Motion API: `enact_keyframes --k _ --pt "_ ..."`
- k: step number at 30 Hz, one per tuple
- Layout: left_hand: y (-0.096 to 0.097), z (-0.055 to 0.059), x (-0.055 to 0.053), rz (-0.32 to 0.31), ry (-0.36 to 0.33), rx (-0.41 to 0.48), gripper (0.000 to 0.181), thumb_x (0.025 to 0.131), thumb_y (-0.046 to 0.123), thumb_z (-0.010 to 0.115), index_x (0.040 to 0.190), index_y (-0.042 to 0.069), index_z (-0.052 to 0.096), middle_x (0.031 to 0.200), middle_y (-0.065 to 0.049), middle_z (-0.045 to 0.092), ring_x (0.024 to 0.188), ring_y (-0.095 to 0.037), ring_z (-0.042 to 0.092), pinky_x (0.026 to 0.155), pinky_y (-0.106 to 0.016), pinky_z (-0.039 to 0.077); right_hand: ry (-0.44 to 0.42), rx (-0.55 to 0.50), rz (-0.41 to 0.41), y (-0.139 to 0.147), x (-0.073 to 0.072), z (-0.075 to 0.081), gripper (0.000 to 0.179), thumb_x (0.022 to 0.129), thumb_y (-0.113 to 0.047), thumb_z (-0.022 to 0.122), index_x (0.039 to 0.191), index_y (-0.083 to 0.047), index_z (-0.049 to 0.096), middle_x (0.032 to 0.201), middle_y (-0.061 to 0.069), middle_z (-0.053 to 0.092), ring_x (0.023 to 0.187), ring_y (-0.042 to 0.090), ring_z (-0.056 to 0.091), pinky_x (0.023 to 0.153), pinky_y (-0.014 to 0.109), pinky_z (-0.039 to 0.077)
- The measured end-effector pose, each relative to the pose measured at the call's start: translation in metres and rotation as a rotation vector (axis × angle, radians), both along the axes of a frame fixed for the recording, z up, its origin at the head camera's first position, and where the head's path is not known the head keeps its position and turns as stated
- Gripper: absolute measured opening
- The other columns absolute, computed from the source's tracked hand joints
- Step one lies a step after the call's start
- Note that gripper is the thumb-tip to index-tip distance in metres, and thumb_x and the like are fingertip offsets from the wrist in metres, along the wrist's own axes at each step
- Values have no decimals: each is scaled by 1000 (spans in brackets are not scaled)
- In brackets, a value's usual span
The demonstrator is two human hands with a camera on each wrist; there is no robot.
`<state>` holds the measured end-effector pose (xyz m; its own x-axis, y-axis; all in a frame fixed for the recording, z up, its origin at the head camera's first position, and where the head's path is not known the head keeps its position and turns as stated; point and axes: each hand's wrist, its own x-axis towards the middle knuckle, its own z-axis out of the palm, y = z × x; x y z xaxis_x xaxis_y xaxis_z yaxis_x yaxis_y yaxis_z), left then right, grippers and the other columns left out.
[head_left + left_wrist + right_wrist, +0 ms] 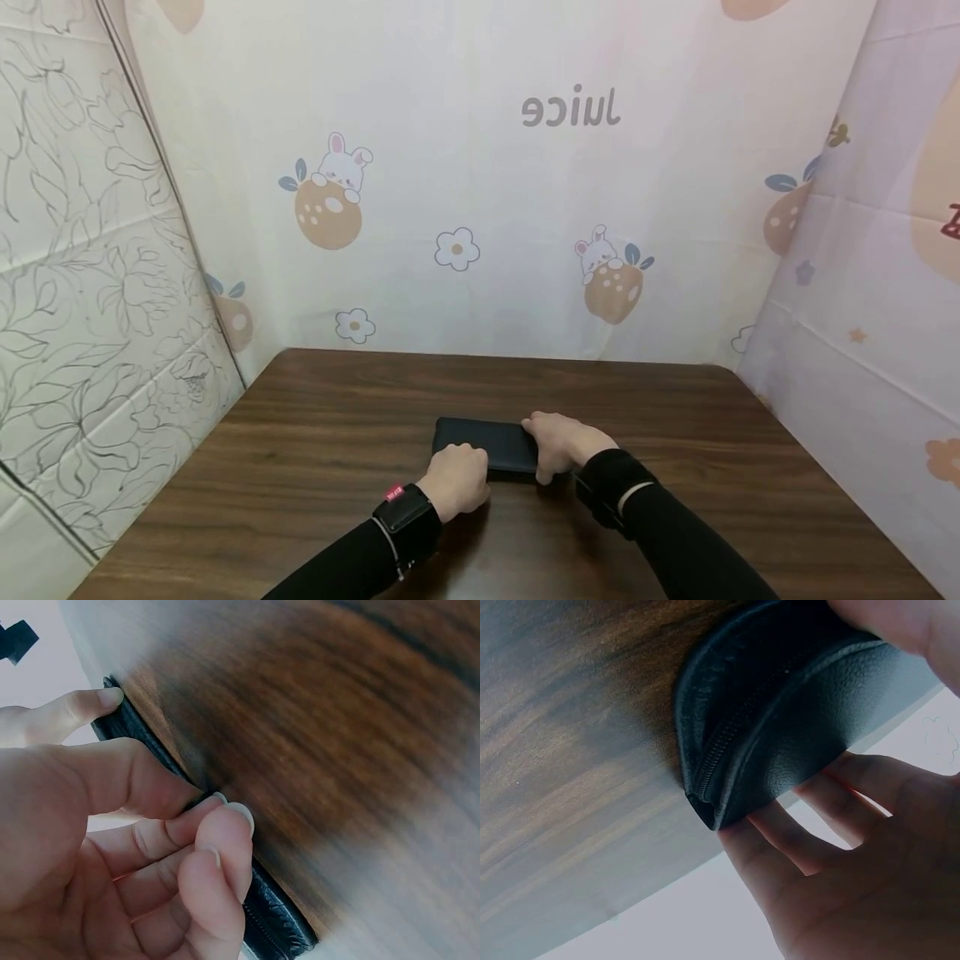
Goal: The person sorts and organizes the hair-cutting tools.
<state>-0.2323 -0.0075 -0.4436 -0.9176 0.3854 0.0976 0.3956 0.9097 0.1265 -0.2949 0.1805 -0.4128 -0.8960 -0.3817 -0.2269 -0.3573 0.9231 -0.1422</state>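
A black leather-look zip wallet [502, 443] lies flat on the table, its long zipped edge facing me. With my left hand [456, 479] I pinch a small dark tab, apparently the zipper pull, between thumb and curled index finger at that front edge. The tab is mostly hidden by the fingertips. My right hand [566, 442] grips the wallet's right end, thumb at the front and fingers at the far side. In the right wrist view, zipper teeth [724, 742] run along the rounded corner, and the fingers [761, 855] touch the wallet's far edge.
The brown wood-grain table [337, 400] spreads around the wallet on all sides. Behind it hangs a pale curtain [465, 167] with rabbit and fruit prints. Further printed sheets [97, 250] hang at the left and right.
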Motion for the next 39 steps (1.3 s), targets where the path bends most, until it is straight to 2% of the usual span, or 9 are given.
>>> enact_keyframes --k 10,18,23,28,39 --pt "-1 0 0 34 -32 12 17 89 20 76 78 10 68 68 0 56 58 -15 53 53 -32 49 1 14 1 -2 2 -1 76 71 -6 87 140 -5 56 128 8 56 97 25 53 85 43 47" --pt "-2 -10 3 25 -9 -2 14 88 20 77 82 9 71 69 -1 60 57 -15 54 53 -31 50 2 29 -1 -6 6 -6 77 71 -8 88 141 -6 56 128 8 56 96 24 53 84 42 47" --pt "-1 -13 3 21 -12 0 15 88 20 77 79 10 71 68 0 58 56 -14 52 52 -31 48 -15 34 2 -4 7 -7 80 72 -10 88 144 -7 54 131 8 55 99 24 53 85 42 47" --pt "-1 -9 0 15 0 -8 16 89 20 76 79 10 70 67 0 56 56 -14 50 51 -31 47 -12 33 6 -2 4 -4 81 73 -10 88 146 -6 52 133 9 54 101 24 53 85 42 46" --pt "-1 0 -8 35 -41 -28 14 90 23 76 88 9 73 73 -1 61 61 -15 54 56 -32 51 -21 51 21 -2 -3 2 83 75 -11 87 148 -4 48 136 11 52 102 25 53 86 42 46"
